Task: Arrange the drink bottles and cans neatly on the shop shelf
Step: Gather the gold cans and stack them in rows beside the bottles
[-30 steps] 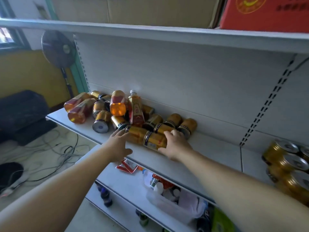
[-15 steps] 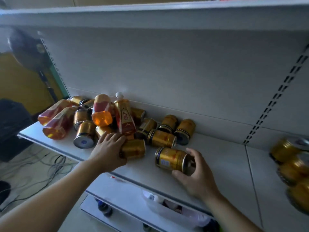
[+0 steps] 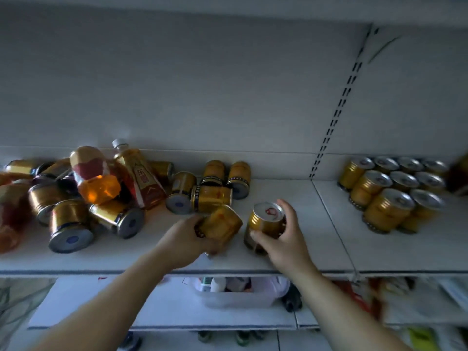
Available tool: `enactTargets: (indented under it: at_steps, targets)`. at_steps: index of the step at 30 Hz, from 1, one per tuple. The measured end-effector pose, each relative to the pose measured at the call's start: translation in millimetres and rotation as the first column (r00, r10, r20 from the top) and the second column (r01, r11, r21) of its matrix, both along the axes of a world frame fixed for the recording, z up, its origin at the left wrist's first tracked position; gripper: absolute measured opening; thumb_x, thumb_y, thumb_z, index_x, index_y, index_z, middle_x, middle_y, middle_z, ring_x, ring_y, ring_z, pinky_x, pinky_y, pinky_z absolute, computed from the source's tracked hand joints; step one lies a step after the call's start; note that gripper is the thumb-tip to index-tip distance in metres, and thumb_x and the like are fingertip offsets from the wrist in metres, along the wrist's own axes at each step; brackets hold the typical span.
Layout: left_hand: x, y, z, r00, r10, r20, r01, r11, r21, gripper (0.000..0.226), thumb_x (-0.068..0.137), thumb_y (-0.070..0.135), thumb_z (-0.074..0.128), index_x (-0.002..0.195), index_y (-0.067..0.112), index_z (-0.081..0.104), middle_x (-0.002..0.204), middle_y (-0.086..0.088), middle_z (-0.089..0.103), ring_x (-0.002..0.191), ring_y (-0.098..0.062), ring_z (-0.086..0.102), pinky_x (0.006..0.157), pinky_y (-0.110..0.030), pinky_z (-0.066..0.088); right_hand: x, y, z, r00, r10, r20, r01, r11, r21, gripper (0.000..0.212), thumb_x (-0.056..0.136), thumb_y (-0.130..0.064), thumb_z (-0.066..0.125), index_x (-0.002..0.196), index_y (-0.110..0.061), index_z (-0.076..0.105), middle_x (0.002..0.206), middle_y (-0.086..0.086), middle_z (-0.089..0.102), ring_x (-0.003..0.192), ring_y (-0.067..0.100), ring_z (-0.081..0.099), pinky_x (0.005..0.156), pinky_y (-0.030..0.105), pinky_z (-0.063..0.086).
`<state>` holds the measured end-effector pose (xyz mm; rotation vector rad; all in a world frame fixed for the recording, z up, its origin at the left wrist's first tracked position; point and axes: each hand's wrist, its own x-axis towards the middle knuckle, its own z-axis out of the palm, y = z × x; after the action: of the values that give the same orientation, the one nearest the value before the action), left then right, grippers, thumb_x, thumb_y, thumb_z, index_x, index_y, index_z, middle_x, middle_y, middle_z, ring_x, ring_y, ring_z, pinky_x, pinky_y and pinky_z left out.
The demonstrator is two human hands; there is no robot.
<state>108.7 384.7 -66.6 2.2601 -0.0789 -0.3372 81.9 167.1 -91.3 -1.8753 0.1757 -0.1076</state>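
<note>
A jumble of gold cans (image 3: 71, 224) and amber bottles (image 3: 96, 173) lies on its side on the left part of the white shelf (image 3: 291, 257). My left hand (image 3: 187, 239) grips one gold can (image 3: 220, 222), tilted, just above the shelf. Beside it my right hand (image 3: 281, 239) holds another gold can (image 3: 266, 219) upright, its silver top with a red pull ring facing me. A neat block of upright gold cans (image 3: 387, 191) stands on the shelf section to the right.
A slotted upright (image 3: 331, 117) divides the back panel. Bare shelf lies between my hands and the tidy cans. Below, a lower shelf carries a clear plastic tub (image 3: 238, 292) of small items. Another shelf board runs overhead.
Both hands have lifted their cans away from the pile and brought them rightward. The right-hand can went from lying to upright. The view swung right, showing the tidy cans.
</note>
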Motion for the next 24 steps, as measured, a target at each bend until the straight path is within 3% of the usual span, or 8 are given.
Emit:
enactTargets:
  at_steps: [2, 4, 7, 10, 14, 18, 21, 24]
  targets:
    - [-11.5, -9.1, 1.1, 0.978, 0.010, -0.206, -0.117, 0.850, -0.513, 0.065, 0.054, 0.020, 0.073, 0.116, 0.014, 0.056, 0.102, -0.012, 0.067, 0.091, -0.025, 0.066, 0.078, -0.033, 0.057, -12.9, -6.7, 11.4, 0.990, -0.138, -0.030, 0.141, 0.959, 0.247, 0.060, 0.079, -0.015, 0.078, 0.125, -0.030, 0.043, 0.116, 0.000, 0.061, 0.095, 0.007, 0.061, 0.073, 0.020, 0.051]
    - [-20.0, -22.7, 1.2, 0.956, -0.110, -0.272, -0.150, 0.613, -0.776, 0.065, 0.050, 0.004, 0.071, 0.113, 0.012, 0.055, 0.105, -0.021, 0.065, 0.091, -0.031, 0.067, 0.071, -0.031, 0.058, -25.9, -18.1, 19.3, 0.961, -0.259, -0.096, 0.271, 0.822, 0.500, 0.034, 0.082, -0.021, 0.071, 0.112, -0.022, 0.054, 0.109, 0.011, 0.065, 0.090, 0.020, 0.064, 0.068, 0.029, 0.050]
    - [-28.0, -59.6, 8.8, 0.939, -0.277, -0.204, -0.065, 0.441, -0.895, 0.080, 0.038, 0.009, 0.075, 0.116, 0.012, 0.055, 0.099, -0.019, 0.068, 0.091, -0.033, 0.066, 0.070, -0.033, 0.057, -47.9, -40.9, 36.0, 0.932, -0.310, -0.189, 0.344, 0.586, 0.733, 0.019, 0.092, -0.026, 0.054, 0.106, -0.014, 0.060, 0.098, 0.014, 0.066, 0.088, 0.028, 0.063, 0.074, 0.037, 0.050]
    - [-36.6, -103.5, 22.9, 0.917, -0.366, -0.161, -0.015, 0.370, -0.929, 0.092, 0.027, 0.029, 0.093, 0.112, 0.015, 0.059, 0.098, -0.013, 0.071, 0.089, -0.028, 0.069, 0.067, -0.032, 0.057, -67.5, -72.6, 53.8, 0.925, -0.342, -0.166, 0.321, 0.468, 0.823, 0.021, 0.093, -0.028, 0.051, 0.103, -0.013, 0.062, 0.087, 0.011, 0.068, 0.084, 0.027, 0.064, 0.075, 0.038, 0.050]
    - [-53.1, -165.5, 38.6, 0.903, -0.402, -0.154, 0.013, 0.381, -0.924, 0.099, 0.024, 0.046, 0.094, 0.112, 0.018, 0.058, 0.098, -0.009, 0.073, 0.089, -0.024, 0.071, 0.064, -0.032, 0.057, -93.1, -116.7, 64.1, 0.911, -0.389, -0.137, 0.297, 0.389, 0.872, 0.056, 0.069, -0.043, 0.062, 0.115, -0.011, 0.062, 0.088, 0.011, 0.071, 0.078, 0.025, 0.067, 0.071, 0.036, 0.051]
    - [-68.6, -240.0, 37.1, 0.892, -0.415, -0.176, 0.051, 0.481, -0.875, 0.094, 0.036, 0.036, 0.086, 0.122, 0.023, 0.052, 0.112, -0.010, 0.069, 0.103, -0.031, 0.066, 0.077, -0.043, 0.056, -120.5, -179.1, 68.4, 0.876, -0.461, -0.139, 0.334, 0.373, 0.865, 0.060, 0.065, -0.052, 0.063, 0.111, -0.014, 0.064, 0.084, 0.011, 0.073, 0.076, 0.024, 0.068, 0.079, 0.042, 0.052]
    - [-81.5, -305.9, 30.9, 0.904, -0.399, -0.153, 0.102, 0.550, -0.829, 0.078, 0.043, 0.036, 0.077, 0.117, 0.035, 0.051, 0.117, -0.004, 0.065, 0.110, -0.027, 0.061, 0.095, -0.047, 0.048, -138.7, -239.7, 62.2, 0.830, -0.533, -0.163, 0.423, 0.412, 0.807, 0.074, 0.057, -0.054, 0.068, 0.120, -0.015, 0.059, 0.094, 0.013, 0.070, 0.083, 0.029, 0.067, 0.078, 0.046, 0.054]
    - [-93.4, -374.2, 24.6, 0.924, -0.369, -0.102, 0.156, 0.607, -0.779, 0.065, 0.058, 0.029, 0.080, 0.114, 0.040, 0.048, 0.114, 0.004, 0.063, 0.106, -0.017, 0.059, 0.085, -0.033, 0.048, -152.8, -302.5, 57.4, 0.824, -0.551, -0.134, 0.463, 0.518, 0.719, 0.066, 0.059, -0.047, 0.073, 0.117, -0.020, 0.057, 0.103, 0.015, 0.067, 0.088, 0.033, 0.066, 0.081, 0.051, 0.054]
